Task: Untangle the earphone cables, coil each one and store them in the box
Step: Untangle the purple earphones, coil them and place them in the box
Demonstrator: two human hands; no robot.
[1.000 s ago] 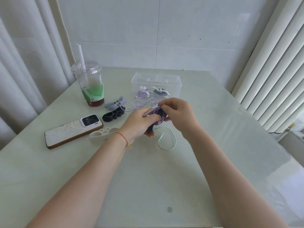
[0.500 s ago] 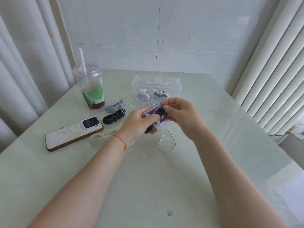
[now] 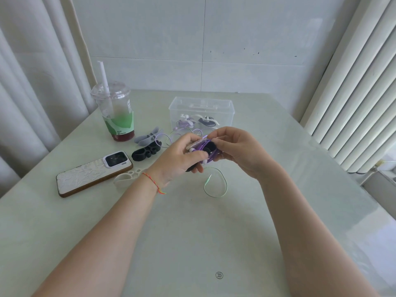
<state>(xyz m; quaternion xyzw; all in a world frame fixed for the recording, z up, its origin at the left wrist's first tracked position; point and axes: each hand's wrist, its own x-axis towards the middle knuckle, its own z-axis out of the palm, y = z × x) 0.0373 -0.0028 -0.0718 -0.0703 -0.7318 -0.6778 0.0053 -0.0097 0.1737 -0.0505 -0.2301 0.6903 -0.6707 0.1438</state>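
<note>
My left hand [image 3: 180, 156] and my right hand [image 3: 237, 150] meet above the middle of the table, both gripping a purple earphone cable [image 3: 202, 145] wound around a black cable holder [image 3: 209, 146]. Loose purple loops [image 3: 171, 137] trail behind the hands toward the clear plastic box [image 3: 201, 103]. Inside the box lie two coiled earphones, one purple and one dark. A pale green cable [image 3: 216, 185] with its plug lies in a loop on the table just below my hands.
A grey cable holder [image 3: 147, 138], a black one [image 3: 145, 152] and a white one [image 3: 128, 176] lie left of my hands. A phone [image 3: 92, 172] rests face down further left. A lidded drink cup [image 3: 115, 112] with a straw stands at the back left.
Both hands stay together on the purple cable and holder, the fingers shifting slightly as the cable wraps. The view has tilted a little, so everything sits lower in frame.
</note>
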